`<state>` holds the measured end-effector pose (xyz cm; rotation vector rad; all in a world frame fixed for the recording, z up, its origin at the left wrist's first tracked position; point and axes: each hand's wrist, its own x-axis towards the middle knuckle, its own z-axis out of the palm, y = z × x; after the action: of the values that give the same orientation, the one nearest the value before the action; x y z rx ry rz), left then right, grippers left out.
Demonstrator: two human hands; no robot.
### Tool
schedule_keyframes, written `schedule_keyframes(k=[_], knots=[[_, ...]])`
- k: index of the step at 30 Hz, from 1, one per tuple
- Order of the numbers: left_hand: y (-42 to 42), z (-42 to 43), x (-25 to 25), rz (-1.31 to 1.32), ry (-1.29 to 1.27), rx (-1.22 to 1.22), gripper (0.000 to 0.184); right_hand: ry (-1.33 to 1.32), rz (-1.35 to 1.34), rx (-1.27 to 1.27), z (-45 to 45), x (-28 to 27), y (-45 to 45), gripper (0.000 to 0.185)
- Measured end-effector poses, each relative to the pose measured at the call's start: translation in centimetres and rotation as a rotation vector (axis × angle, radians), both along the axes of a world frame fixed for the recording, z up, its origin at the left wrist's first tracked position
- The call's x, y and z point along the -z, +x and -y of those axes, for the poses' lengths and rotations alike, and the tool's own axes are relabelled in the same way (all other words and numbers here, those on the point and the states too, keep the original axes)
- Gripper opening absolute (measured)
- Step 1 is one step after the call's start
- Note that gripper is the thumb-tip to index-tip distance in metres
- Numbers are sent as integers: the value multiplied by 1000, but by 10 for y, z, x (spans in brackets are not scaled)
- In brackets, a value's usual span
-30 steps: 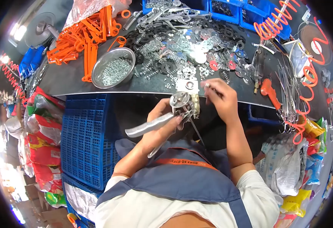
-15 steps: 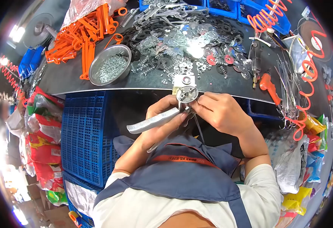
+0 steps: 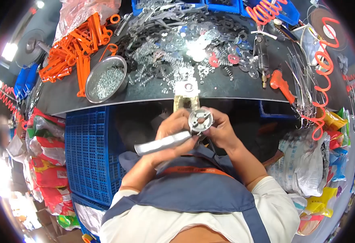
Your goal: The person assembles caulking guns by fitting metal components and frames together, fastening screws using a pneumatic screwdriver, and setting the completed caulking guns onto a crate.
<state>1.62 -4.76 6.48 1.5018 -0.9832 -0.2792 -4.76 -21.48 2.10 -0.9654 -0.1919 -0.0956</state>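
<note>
A metal assembly with a round, slotted head (image 3: 194, 121) and a long grey handle (image 3: 161, 144) is held in front of my apron, just off the bench edge. My left hand (image 3: 172, 124) wraps around it from the left, with the handle sticking out over the wrist to the lower left. On the right side of the round head, the bent fingers of my right hand (image 3: 222, 131) press against its rim. Some fingertips are hidden behind the head. Directly beyond the hands, a small metal fixture (image 3: 186, 88) sits at the bench edge.
Across the bench (image 3: 145, 96) lie heaped springs (image 3: 143, 50), washers and nuts. At the left stand a steel bowl (image 3: 122, 87) of small metal parts and orange plastic levers (image 3: 82, 71). A pneumatic screwdriver (image 3: 262, 56) and coiled red hose (image 3: 324, 65) are right. Blue crates (image 3: 86, 158) stand lower left.
Both hands have brought the assembly down, away from the fixture and closer to my body. Its round head now faces up more fully. My right hand has moved lower and left; the view has shifted slightly.
</note>
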Motion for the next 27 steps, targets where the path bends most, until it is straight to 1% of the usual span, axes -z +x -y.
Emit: schedule_keyframes(k=[1, 2, 3, 4, 5, 6, 7, 8, 10, 11, 12, 13, 14, 15, 16, 17, 18, 20, 21, 22, 24, 26, 27], knots=[[-2, 1, 5, 24, -9, 13, 13, -91, 40, -16, 6, 9, 2, 29], [-7, 3, 9, -11, 24, -9, 14, -179, 75, -32, 13, 20, 3, 29], [-5, 6, 18, -6, 22, -24, 14, -132, -52, -83, 15, 23, 2, 25], [-5, 7, 25, -5, 20, -39, 14, -134, -50, -76, 16, 26, 0, 25], [-4, 4, 29, -73, 22, -6, 16, -216, -33, -79, 19, 26, 3, 23], [0, 5, 29, -60, 12, -1, 16, -302, -12, -83, 24, 23, 8, 21], [0, 5, 34, -100, -5, 22, 16, -383, -29, -128, 31, 19, 10, 22], [-4, 5, 37, -149, -22, 43, 16, -389, -35, -130, 35, 17, 9, 22], [-8, 3, 38, -160, -6, 43, 15, -374, -143, -255, 38, 11, 12, 24], [-9, 4, 43, -178, -12, 9, 16, -511, -47, -222, 46, 11, 16, 25], [-8, 3, 50, -198, -18, -25, 17, -687, 34, -204, 66, 16, 24, 23], [-7, 2, 54, -208, -61, -38, 15, -562, -62, -27, 72, 0, 29, 20], [-6, 0, 56, -203, -66, -38, 15, -622, 64, 232, 88, -2, 43, 19], [-8, -1, 51, -231, -69, -50, 14, -706, -84, 520, 100, -5, 59, 19], [-11, -1, 48, -264, -70, -63, 13, -1004, -128, 736, 123, 5, 81, 23], [-13, 0, 48, -267, -103, -34, 14, -1434, 46, 953, 139, 14, 96, 21], [-17, -1, 47, -269, -103, -35, 14, -1435, 44, 950, 149, 23, 104, 21], [-20, -1, 43, -42, -89, -61, 17, -1908, -33, 665, 161, 32, 119, 17], [-21, -2, 43, -25, -84, -66, 16, -1809, -54, 753, 159, 28, 122, 13], [-22, -5, 42, -61, -75, -71, 19, -1690, 16, 920, 161, 23, 124, 13], [-25, -6, 41, -118, -129, -97, 19, -1588, -1, 986, 162, 13, 123, 13], [-26, -7, 49, -237, -123, -95, 20, -1616, -28, 927, 157, 13, 119, 14], [-26, -5, 50, -253, -153, -87, 21, -1740, -135, 692, 153, 11, 116, 13]])
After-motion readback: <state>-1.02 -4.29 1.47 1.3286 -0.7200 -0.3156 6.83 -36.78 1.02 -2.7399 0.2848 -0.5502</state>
